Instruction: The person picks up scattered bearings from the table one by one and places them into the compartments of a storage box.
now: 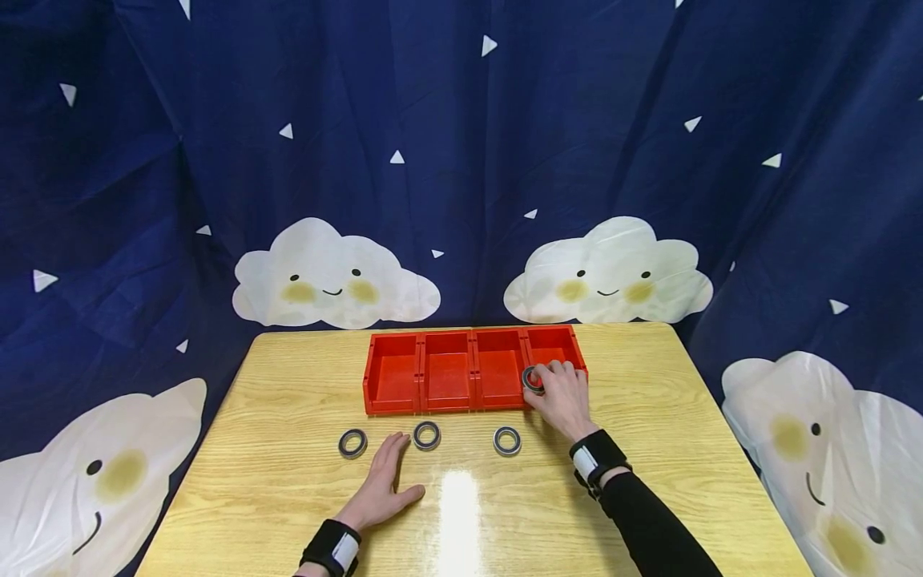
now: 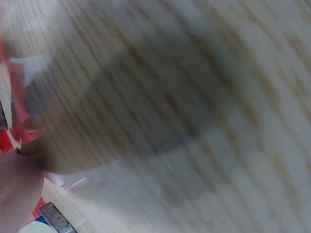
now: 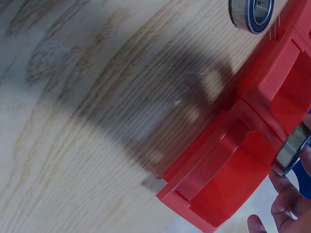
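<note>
My right hand (image 1: 566, 398) pinches a ball bearing (image 1: 525, 380) above the front of the rightmost compartments of a red bin row (image 1: 472, 373). In the right wrist view, the fingertips hold this bearing (image 3: 290, 149) by its edge, close over the bin's rim. My left hand (image 1: 382, 487) rests on the table with its fingers extended and thumb spread. Its fingertips lie between two flat bearings, a left one (image 1: 352, 455) and a middle one (image 1: 427, 446). Another bearing (image 1: 507, 453) lies in front of the bins, left of the right forearm.
The wooden table (image 1: 288, 377) carries the bins near its back edge. Behind and beside it hangs a dark blue curtain (image 1: 461, 184) with white clouds. Black straps (image 1: 600, 461) circle both wrists.
</note>
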`<move>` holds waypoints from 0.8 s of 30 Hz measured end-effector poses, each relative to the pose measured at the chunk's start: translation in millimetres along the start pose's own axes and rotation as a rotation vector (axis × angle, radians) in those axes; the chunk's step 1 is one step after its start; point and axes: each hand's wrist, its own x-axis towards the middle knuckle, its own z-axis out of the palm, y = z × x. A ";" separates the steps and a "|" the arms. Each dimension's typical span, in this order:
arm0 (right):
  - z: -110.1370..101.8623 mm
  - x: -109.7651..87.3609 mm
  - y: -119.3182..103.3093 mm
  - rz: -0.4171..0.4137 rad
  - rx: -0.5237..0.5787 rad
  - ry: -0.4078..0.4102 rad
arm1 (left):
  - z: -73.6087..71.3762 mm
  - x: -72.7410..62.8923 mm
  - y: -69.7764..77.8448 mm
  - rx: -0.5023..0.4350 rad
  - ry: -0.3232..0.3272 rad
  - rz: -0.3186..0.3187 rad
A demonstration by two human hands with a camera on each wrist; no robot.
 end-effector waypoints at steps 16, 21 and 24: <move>9.0 14.5 -13.4 -0.082 -0.048 -0.018 | -1.4 -1.2 2.0 0.000 0.011 0.018; 10.0 17.5 -17.8 -0.127 -0.055 -0.019 | -1.7 -1.4 3.0 -0.005 0.008 0.014; 9.6 19.9 -17.5 -0.115 -0.057 -0.023 | -1.3 -1.0 3.0 -0.007 0.002 0.009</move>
